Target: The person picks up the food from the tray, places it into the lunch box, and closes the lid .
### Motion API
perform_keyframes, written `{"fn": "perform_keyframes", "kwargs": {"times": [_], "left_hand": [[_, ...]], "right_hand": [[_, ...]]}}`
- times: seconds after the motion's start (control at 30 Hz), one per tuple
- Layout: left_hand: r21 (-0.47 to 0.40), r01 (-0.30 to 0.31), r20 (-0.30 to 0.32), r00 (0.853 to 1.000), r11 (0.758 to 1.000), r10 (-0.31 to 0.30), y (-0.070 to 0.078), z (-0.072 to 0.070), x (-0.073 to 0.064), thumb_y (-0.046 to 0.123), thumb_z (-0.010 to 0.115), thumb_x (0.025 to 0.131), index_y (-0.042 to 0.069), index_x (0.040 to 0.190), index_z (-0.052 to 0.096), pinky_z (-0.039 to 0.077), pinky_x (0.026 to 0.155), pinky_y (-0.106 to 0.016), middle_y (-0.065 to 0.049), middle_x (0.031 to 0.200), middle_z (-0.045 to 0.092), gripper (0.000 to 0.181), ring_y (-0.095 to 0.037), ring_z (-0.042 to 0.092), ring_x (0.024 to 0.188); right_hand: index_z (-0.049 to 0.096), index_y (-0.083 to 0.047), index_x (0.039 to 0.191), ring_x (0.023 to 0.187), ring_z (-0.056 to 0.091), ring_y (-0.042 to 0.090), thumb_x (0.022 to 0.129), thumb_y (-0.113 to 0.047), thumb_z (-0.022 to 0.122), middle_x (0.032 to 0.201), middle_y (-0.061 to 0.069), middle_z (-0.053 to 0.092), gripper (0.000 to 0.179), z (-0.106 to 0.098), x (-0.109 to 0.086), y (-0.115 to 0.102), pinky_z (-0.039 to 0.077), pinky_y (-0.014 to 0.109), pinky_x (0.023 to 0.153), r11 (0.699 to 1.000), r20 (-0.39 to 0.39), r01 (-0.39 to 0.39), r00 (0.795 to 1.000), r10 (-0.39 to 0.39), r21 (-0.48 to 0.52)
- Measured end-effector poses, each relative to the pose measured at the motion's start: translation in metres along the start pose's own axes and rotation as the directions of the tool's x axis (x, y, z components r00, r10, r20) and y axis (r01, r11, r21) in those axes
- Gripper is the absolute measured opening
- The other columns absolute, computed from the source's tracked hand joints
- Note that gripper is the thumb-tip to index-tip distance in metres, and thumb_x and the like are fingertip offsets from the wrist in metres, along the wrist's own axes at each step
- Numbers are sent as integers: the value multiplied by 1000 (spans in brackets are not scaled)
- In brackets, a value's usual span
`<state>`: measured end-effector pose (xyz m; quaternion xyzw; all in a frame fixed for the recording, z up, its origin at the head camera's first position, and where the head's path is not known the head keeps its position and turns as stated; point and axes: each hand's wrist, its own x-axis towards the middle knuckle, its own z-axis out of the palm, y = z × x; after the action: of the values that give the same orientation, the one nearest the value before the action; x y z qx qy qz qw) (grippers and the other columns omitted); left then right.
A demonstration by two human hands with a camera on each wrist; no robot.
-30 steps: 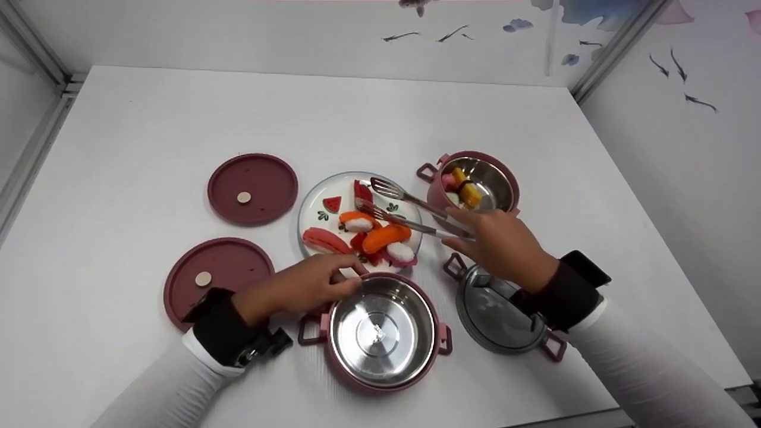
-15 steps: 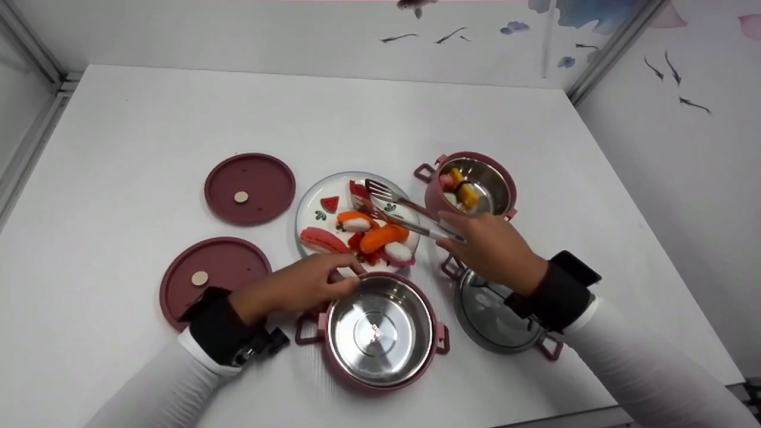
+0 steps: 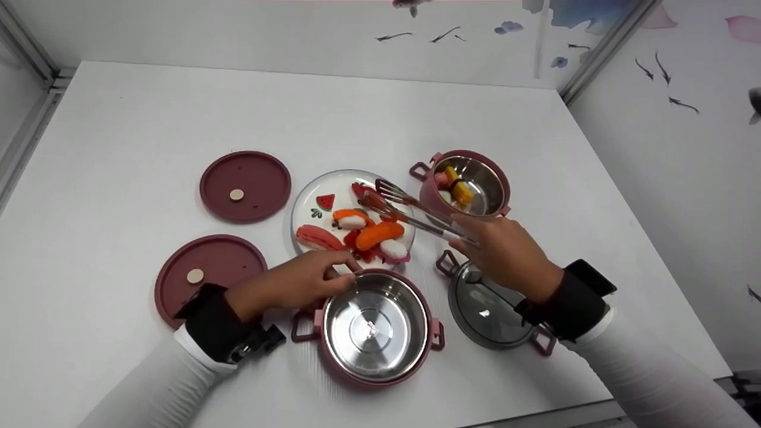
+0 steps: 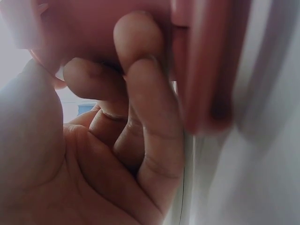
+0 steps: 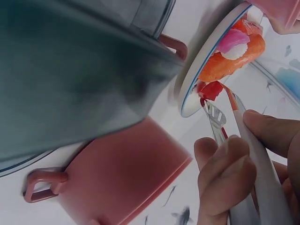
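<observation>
Okay, my right hand grips the white-handled tongs, tips over the far side of the plate, at the red piece (can't tell if they're touching it). My left hand pinches the far-left rim of the near pot, curled fingers against its outer wall. Plate sits just beyond that pot, with orange-and-white sushi among other pieces. Far-right pot holds a yellow piece with a dark band. Glass lid right of the near pot; two maroon trays at left.
</observation>
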<state>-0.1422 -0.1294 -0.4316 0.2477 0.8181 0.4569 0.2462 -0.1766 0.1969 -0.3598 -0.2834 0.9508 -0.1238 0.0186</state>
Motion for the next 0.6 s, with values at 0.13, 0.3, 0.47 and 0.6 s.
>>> {"fn": "perform_keyframes", "kwargs": {"times": [0.13, 0.3, 0.47, 0.6], "left_hand": [[2, 3, 5, 1000, 1000, -3, -1, 0, 0, 24, 53, 100, 16, 119, 64, 46, 58, -26, 4, 69, 57, 23, -8, 53, 59], [9, 1, -7, 1000, 1000, -1, 0, 0, 1, 25, 54, 100, 20, 118, 65, 48, 61, -27, 4, 75, 61, 22, -8, 55, 63], [4, 5, 9, 1000, 1000, -5, -1, 2, -1, 25, 53, 101, 17, 120, 64, 49, 63, -29, 2, 76, 61, 23, -9, 56, 63], [15, -11, -12, 1000, 1000, 11, -1, 2, 0, 26, 54, 101, 17, 118, 65, 48, 65, -29, 0, 83, 64, 22, -9, 58, 67]], "right_hand": [[62, -8, 132, 88, 72, 21, 93, -24, 72, 108, 9, 75, 43, 0, -5, 3, 60, 40, 79, 1000, 6, -16, 1000, 16, 15], [63, -7, 132, 77, 69, 16, 94, -24, 70, 98, 7, 76, 42, -1, -14, 8, 60, 34, 73, 999, -47, -9, 999, 11, 31], [63, -5, 133, 70, 66, 12, 94, -22, 70, 88, 7, 75, 43, -3, -24, 8, 58, 32, 69, 999, -93, 13, 996, -9, 40], [63, -5, 133, 68, 63, 13, 93, -19, 72, 88, 9, 75, 43, -8, -32, 9, 53, 32, 64, 999, -167, 18, 986, -11, 44]]}}
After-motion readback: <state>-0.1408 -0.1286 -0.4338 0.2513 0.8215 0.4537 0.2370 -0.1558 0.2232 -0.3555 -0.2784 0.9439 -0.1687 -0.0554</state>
